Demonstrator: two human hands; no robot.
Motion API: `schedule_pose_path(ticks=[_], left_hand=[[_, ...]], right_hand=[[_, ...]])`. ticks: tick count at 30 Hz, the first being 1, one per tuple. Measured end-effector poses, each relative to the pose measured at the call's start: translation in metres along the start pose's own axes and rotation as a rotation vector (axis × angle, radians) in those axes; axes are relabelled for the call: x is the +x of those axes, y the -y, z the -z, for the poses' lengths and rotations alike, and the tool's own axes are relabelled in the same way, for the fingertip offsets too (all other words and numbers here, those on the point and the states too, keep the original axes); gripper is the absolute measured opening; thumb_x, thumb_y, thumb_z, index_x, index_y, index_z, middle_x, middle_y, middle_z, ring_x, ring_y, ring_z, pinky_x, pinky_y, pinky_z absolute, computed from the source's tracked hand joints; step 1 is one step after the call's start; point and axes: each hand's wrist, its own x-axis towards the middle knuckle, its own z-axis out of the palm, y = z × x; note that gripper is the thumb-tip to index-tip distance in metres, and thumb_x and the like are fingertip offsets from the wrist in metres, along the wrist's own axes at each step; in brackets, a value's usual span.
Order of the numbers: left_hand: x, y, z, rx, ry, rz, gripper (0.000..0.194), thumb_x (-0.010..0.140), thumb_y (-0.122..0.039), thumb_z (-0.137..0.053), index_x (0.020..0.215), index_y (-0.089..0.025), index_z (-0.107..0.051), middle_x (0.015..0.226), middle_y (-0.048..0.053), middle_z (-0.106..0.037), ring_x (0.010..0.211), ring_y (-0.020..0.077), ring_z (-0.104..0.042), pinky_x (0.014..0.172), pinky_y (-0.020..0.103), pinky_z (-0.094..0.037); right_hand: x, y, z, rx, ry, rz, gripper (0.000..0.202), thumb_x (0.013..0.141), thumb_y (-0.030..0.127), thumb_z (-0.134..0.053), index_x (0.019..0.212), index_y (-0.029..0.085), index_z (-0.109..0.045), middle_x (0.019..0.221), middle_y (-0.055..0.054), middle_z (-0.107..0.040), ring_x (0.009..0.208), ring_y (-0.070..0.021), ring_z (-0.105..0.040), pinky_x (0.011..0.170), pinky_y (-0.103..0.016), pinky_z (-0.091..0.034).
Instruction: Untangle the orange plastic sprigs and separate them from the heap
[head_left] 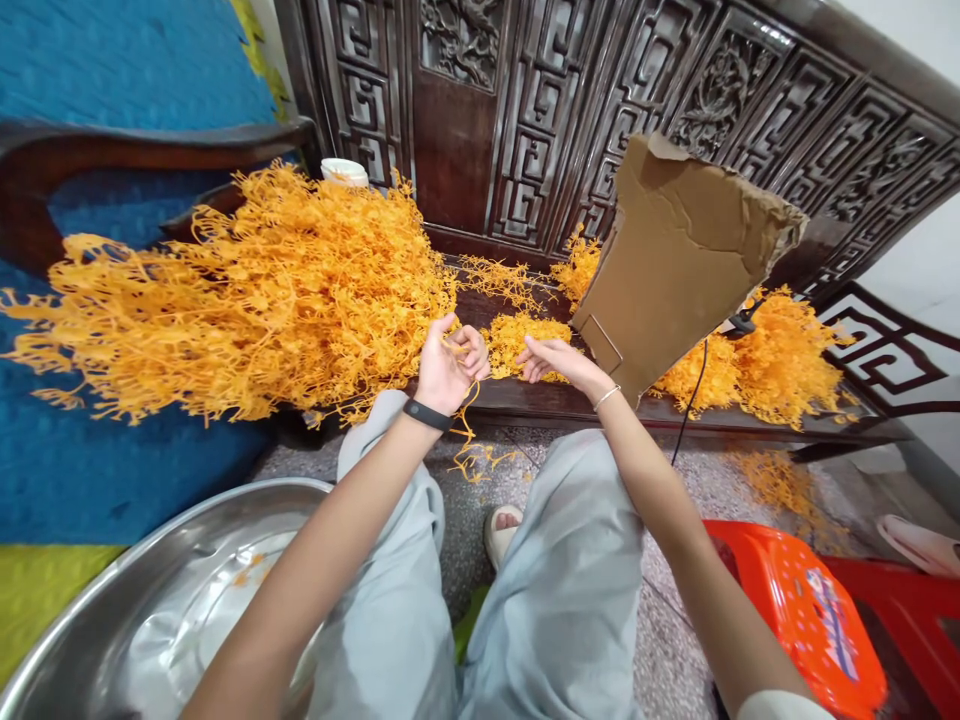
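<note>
My left hand (452,365), with a black band at the wrist, has its fingers curled round an orange plastic strand (466,435) that dangles below it over the floor. Just right of it is my right hand (556,362), palm turned inward, fingers apart and slightly bent, with nothing visible in them. Behind and left of my left hand rises a big heap of orange branched plastic pieces (300,290). A smaller orange pile (525,335) lies on the dark wooden bench behind both hands.
A cardboard piece (667,260) stands on the bench, with more orange piles (784,360) and a black cable (691,400) to its right. A metal basin (172,530) is at lower left, a red stool (810,610) at lower right. A white cup (345,172) stands behind the heap.
</note>
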Motion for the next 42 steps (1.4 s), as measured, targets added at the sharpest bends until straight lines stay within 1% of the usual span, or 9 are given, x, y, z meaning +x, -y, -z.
schedule_pose_path(ticks=[5, 9, 15, 19, 22, 27, 32, 38, 42], left_hand=[[0.002, 0.004, 0.000, 0.008, 0.008, -0.002, 0.055, 0.089, -0.040, -0.025, 0.048, -0.015, -0.051, 0.038, -0.002, -0.031, 0.033, 0.0073, -0.033, 0.037, 0.020, -0.029], [0.003, 0.005, 0.001, 0.058, -0.012, -0.037, 0.051, 0.087, -0.037, -0.030, 0.046, -0.016, -0.052, 0.037, -0.002, -0.032, 0.035, 0.0080, -0.034, 0.038, 0.021, -0.031], [0.005, 0.009, 0.004, 0.226, -0.229, -0.127, 0.015, 0.069, -0.029, -0.059, 0.068, -0.015, -0.062, 0.061, -0.001, -0.056, 0.053, 0.0078, -0.050, 0.051, 0.021, -0.040], [0.006, 0.013, 0.006, 0.317, -0.319, -0.106, 0.032, 0.052, -0.019, -0.074, 0.082, -0.017, -0.062, 0.084, -0.001, -0.062, 0.071, 0.0098, -0.057, 0.063, 0.023, -0.045], [0.005, 0.015, 0.006, 0.430, -0.260, -0.016, 0.040, 0.045, -0.013, -0.077, 0.083, -0.015, -0.065, 0.087, 0.002, -0.065, 0.079, 0.0122, -0.060, 0.074, 0.027, -0.045], [0.003, 0.016, 0.005, 0.596, -0.130, 0.171, 0.027, 0.048, -0.017, -0.075, 0.073, -0.013, -0.067, 0.072, 0.003, -0.067, 0.070, 0.0142, -0.060, 0.073, 0.029, -0.043], [0.002, 0.015, 0.002, 0.821, -0.069, 0.034, 0.019, 0.062, -0.031, -0.067, 0.056, -0.014, -0.063, 0.056, -0.001, -0.057, 0.056, 0.0095, -0.048, 0.062, 0.025, -0.038], [-0.002, 0.009, -0.004, 0.685, -0.041, 0.010, 0.030, 0.072, -0.032, -0.056, 0.048, -0.015, -0.050, 0.051, -0.002, -0.046, 0.050, 0.0077, -0.044, 0.054, 0.022, -0.036], [-0.004, 0.006, -0.006, 0.545, -0.055, 0.109, 0.030, 0.073, -0.032, -0.054, 0.051, -0.013, -0.051, 0.047, -0.004, -0.038, 0.037, 0.0032, -0.030, 0.039, 0.020, -0.020]], right_hand=[[-0.006, 0.007, -0.023, -0.024, 0.207, -0.006, 0.050, 0.078, 0.061, -0.051, 0.075, 0.012, -0.060, 0.062, -0.006, -0.067, 0.053, -0.0105, -0.062, 0.055, -0.021, -0.051], [-0.010, 0.010, -0.031, -0.081, 0.337, 0.058, 0.037, 0.071, 0.049, -0.067, 0.073, 0.012, -0.060, 0.065, -0.003, -0.066, 0.057, -0.0097, -0.062, 0.058, -0.021, -0.051], [-0.010, 0.011, -0.029, -0.032, 0.140, 0.239, 0.021, 0.067, 0.028, -0.072, 0.077, 0.014, -0.061, 0.065, 0.002, -0.063, 0.058, -0.0071, -0.057, 0.060, -0.021, -0.046], [-0.011, 0.009, -0.028, 0.002, 0.048, 0.296, 0.016, 0.070, 0.028, -0.068, 0.076, 0.013, -0.063, 0.067, 0.001, -0.063, 0.061, -0.0080, -0.056, 0.064, -0.023, -0.046], [-0.013, 0.009, -0.027, 0.027, -0.014, 0.317, 0.017, 0.069, 0.028, -0.069, 0.075, 0.014, -0.063, 0.066, 0.001, -0.063, 0.060, -0.0090, -0.056, 0.064, -0.024, -0.046], [-0.017, 0.012, -0.023, 0.012, -0.087, 0.418, 0.017, 0.070, 0.030, -0.069, 0.077, 0.015, -0.064, 0.073, 0.000, -0.065, 0.067, -0.0102, -0.057, 0.069, -0.025, -0.045], [-0.020, 0.013, -0.021, -0.064, -0.113, 0.493, 0.017, 0.072, 0.031, -0.069, 0.078, 0.015, -0.065, 0.079, -0.001, -0.065, 0.072, -0.0111, -0.058, 0.072, -0.026, -0.044], [-0.020, 0.013, -0.024, 0.014, -0.023, 0.381, 0.022, 0.073, 0.035, -0.068, 0.074, 0.015, -0.059, 0.068, 0.001, -0.062, 0.063, -0.0095, -0.054, 0.065, -0.025, -0.044], [-0.022, 0.018, -0.031, 0.193, 0.088, 0.339, 0.023, 0.075, 0.035, -0.065, 0.072, 0.016, -0.053, 0.069, 0.000, -0.064, 0.063, -0.0100, -0.057, 0.065, -0.025, -0.046]])
